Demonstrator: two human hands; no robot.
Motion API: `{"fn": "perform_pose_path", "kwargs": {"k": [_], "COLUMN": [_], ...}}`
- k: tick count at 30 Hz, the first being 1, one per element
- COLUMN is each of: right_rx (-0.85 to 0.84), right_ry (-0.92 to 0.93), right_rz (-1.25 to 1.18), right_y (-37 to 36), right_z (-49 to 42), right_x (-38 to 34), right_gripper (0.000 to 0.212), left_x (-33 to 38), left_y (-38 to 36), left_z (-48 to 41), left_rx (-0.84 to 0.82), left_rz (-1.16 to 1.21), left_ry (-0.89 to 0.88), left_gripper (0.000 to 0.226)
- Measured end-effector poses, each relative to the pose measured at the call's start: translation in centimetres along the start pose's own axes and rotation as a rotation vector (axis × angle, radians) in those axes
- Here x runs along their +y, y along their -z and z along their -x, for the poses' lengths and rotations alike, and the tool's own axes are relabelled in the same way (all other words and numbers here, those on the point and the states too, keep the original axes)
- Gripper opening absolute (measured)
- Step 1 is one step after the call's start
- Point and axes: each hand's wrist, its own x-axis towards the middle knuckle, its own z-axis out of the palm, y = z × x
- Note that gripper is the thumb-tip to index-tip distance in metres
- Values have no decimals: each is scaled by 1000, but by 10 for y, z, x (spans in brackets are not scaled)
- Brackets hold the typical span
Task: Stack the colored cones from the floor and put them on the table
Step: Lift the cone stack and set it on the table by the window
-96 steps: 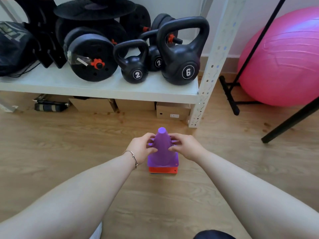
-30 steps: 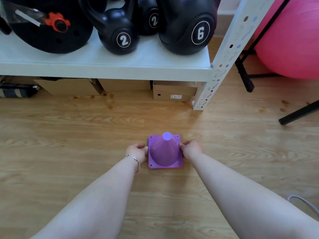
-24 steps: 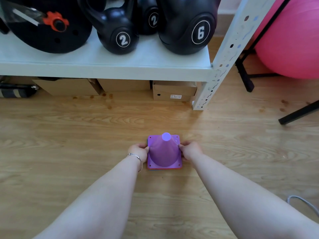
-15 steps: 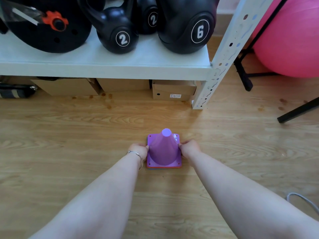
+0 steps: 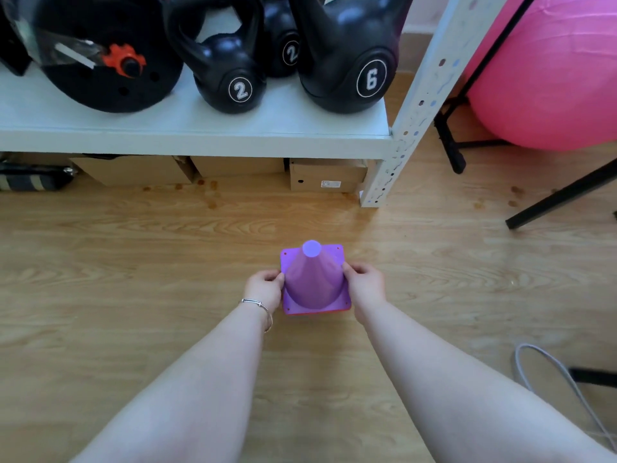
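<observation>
A stack of cones (image 5: 314,282) stands upright over the wooden floor in the middle of the view. A purple cone is on top, and a thin red base edge shows beneath it at the front. My left hand (image 5: 263,289) grips the left edge of the square base. My right hand (image 5: 365,284) grips the right edge. The cones under the purple one are hidden apart from that red rim. I cannot tell whether the stack touches the floor.
A white shelf (image 5: 200,128) runs across the back with black kettlebells (image 5: 233,71) and weight plates. Cardboard boxes (image 5: 329,175) sit under it. A pink exercise ball (image 5: 551,78) and black stand legs (image 5: 561,195) are at the right. A grey cable (image 5: 554,369) loops at lower right.
My hands slid from the cone's sides down to its base edges. Since half a second ago the stack sits slightly larger and higher in view, still gripped on both sides.
</observation>
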Motion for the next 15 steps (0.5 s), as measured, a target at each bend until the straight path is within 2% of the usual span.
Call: {"fn": "perform_pose_path", "kwargs": {"k": [5,9,12,15], "right_rx": [61,66,89,108], "right_ry": [44,46,70,128], "right_rz": [-154,-204,-244,-178], "right_y": [42,84,119,162], "right_z": [86,161,224,287], "right_x": [-50,-107,-152,-201], "right_gripper": [17,16,21,26], "left_x": [60,117,167,215], "left_y": [14,34,43,48], "left_z": [106,199,279,367], "left_rx": [19,21,43,52], "left_rz": [109,156,88,18], "left_ry": [-52,-72,-152,-209], "left_gripper": [9,23,23,26]}}
